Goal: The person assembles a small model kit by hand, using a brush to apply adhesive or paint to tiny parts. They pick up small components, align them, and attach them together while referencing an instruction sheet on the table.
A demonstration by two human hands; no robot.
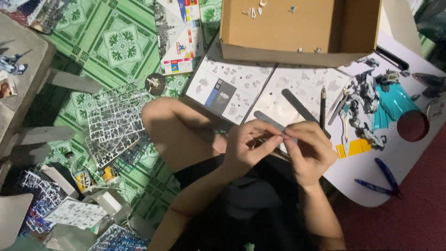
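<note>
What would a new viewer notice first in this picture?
First the two bare hands at the centre: the left hand and the right hand meet around a small part beside a flat grey sanding stick. To the right, on the white board, lies a half-built white and grey robot model with translucent teal pieces. Above them sits an open brown cardboard box.

Two blue pens (381, 179), two grey sanding sticks (302, 108), one cardboard box (278, 28).
</note>
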